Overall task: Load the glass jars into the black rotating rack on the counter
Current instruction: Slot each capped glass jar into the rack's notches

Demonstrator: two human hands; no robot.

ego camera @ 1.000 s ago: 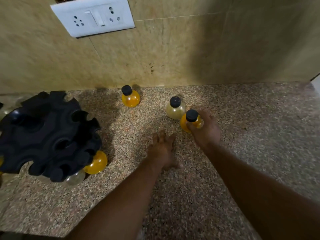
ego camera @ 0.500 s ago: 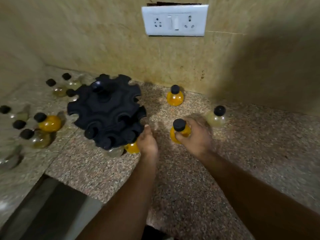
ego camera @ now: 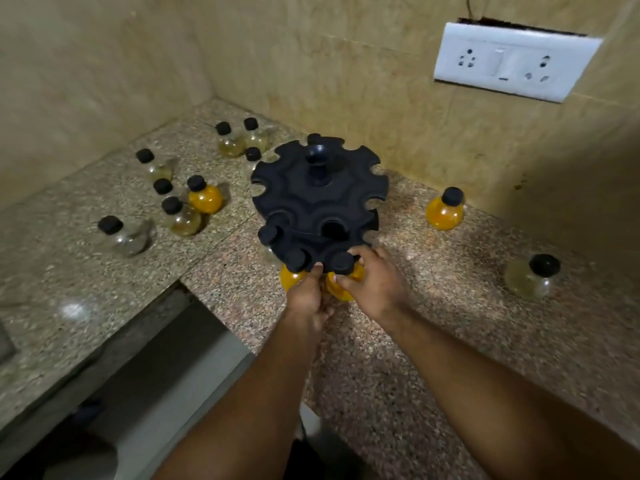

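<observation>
The black rotating rack (ego camera: 318, 199) stands on the granite counter (ego camera: 450, 323) near the corner. My right hand (ego camera: 375, 282) grips an orange-filled glass jar (ego camera: 341, 289) with a black cap, its neck at a slot in the rack's near rim. My left hand (ego camera: 308, 294) holds the rack's near edge beside it, fingertips on the rim. Another orange jar (ego camera: 291, 277) hangs in the neighbouring slot, and a third capped jar (ego camera: 269, 234) sits in a slot further left.
Loose jars stand on the counter: an orange one (ego camera: 444, 211) and a pale one (ego camera: 530, 277) to the right, several more (ego camera: 204, 197) left of the rack. A white socket plate (ego camera: 512, 62) is on the wall. The counter edge drops away at lower left.
My right hand carried the orange jar left from the open counter to the rack's near rim. My left hand moved off the counter onto the rack's edge. The camera swung left.
</observation>
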